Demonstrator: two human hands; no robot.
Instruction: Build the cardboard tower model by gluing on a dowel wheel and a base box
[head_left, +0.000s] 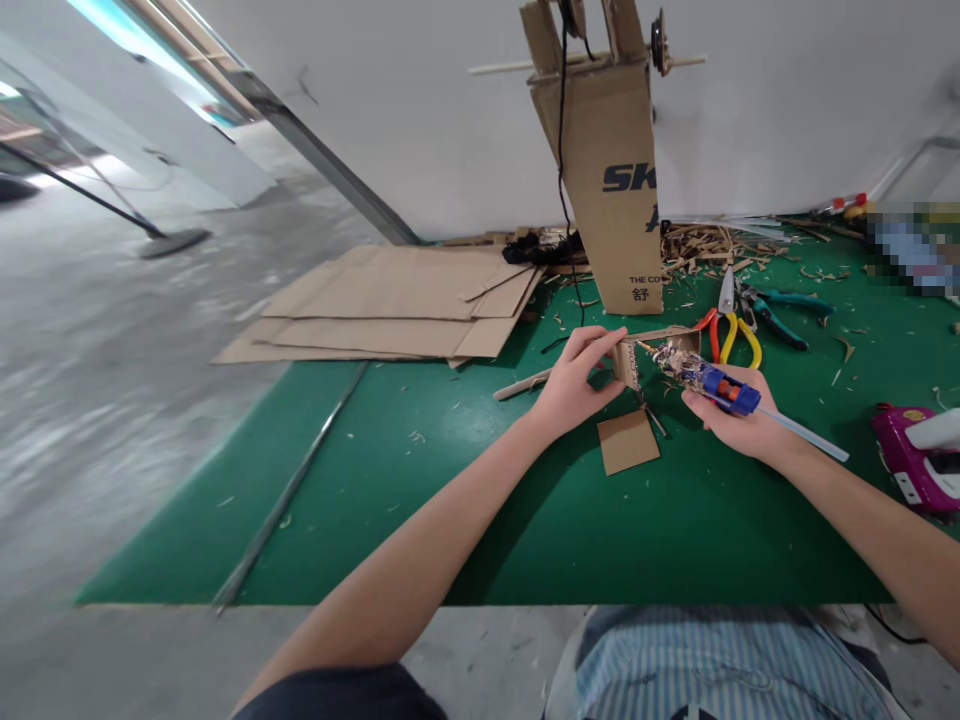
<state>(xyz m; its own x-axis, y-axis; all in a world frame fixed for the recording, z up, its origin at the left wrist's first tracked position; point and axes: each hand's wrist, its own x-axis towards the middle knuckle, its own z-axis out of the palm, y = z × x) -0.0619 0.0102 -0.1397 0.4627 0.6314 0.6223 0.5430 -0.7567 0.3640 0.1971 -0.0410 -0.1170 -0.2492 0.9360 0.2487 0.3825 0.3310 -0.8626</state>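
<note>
My left hand (581,375) pinches a small bent piece of cardboard (625,366) between thumb and fingers. In my right hand (739,420) is a blue glue gun (716,385), its nozzle end crusted and pointing left at the cardboard's edge. A clear glue stick (806,435) sticks out of the gun's back. Whether the nozzle touches the cardboard I cannot tell. Just below lies a flat cardboard square (628,442) on the green table mat (420,500). Behind my hands stands a tall cardboard structure (611,190) with a wooden stick through its top.
Flat cardboard sheets (390,300) are stacked at the back left. Scissors (727,325) and teal-handled pliers (780,305) lie right of centre, before a heap of cardboard scraps (705,245). A magenta device (919,455) sits at the right edge. A metal rod (300,480) crosses the left side.
</note>
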